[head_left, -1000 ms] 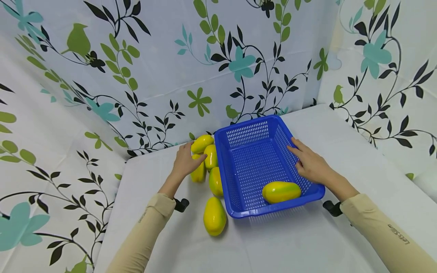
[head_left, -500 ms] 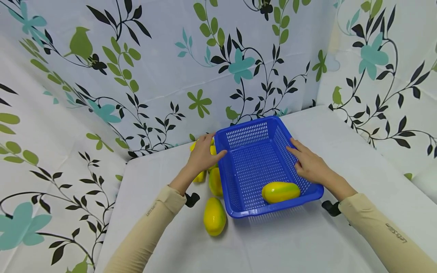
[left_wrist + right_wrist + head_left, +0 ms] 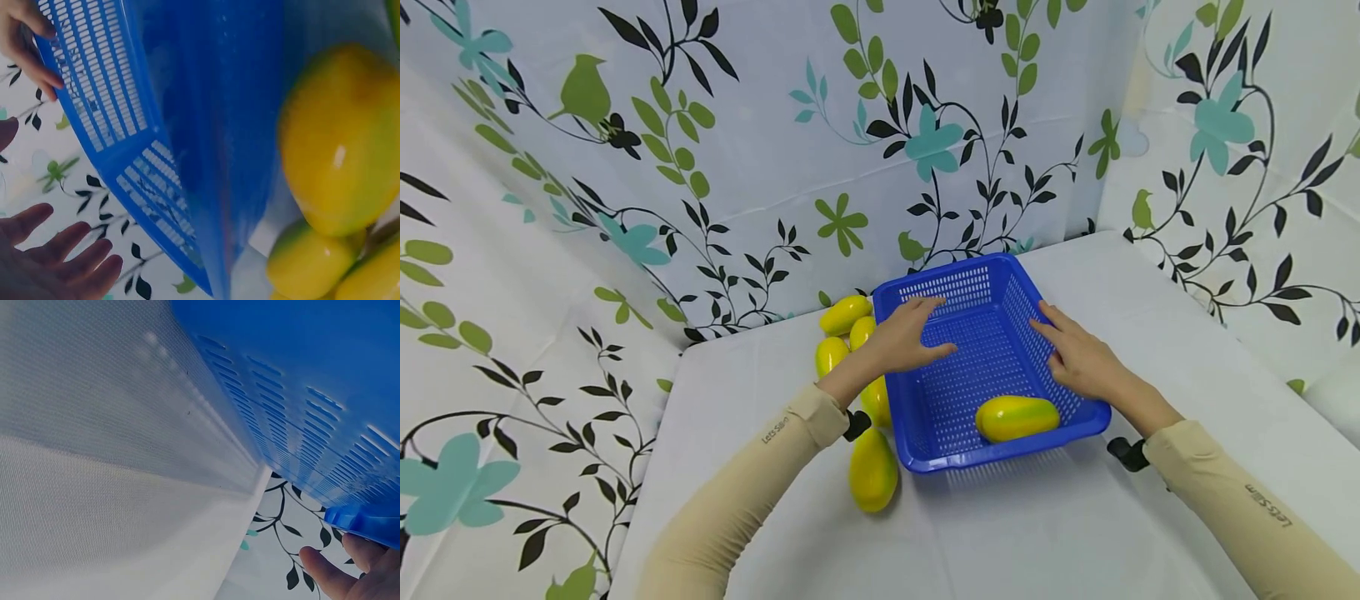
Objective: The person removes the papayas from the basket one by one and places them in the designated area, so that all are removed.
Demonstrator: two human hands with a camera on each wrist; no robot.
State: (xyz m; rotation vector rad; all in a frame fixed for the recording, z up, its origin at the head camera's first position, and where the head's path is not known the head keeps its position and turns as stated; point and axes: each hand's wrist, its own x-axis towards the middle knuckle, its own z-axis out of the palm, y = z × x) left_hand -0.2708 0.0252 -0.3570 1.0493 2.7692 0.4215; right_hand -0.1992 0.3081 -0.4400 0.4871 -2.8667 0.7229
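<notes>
My left hand (image 3: 906, 337) hovers over the left part of a blue plastic basket (image 3: 1003, 461), fingers spread and holding nothing. Its loose fingers also show in the left wrist view, with the basket wall (image 3: 103, 75) beyond them. At the basket's right rim, my right hand (image 3: 1082, 358) grips the edge. From below, the right wrist view shows its fingers (image 3: 325, 572) at the rim. One yellow-green, mango-like fruit (image 3: 1017, 418) lies inside, near the front wall. Several similar fruits sit left of the basket, among them a back one (image 3: 845, 314) and a front one (image 3: 872, 472); my left forearm partly hides others.
A white-covered table (image 3: 985, 533) bears everything. Behind it and at both sides hangs a curtain (image 3: 760, 125) printed with leaves and birds. The basket stands close to the back edge of the table.
My left hand has moved right, from beside the loose fruits to above the basket, with nothing in it. The right hand has stayed on the rim, and the basket is practically still.
</notes>
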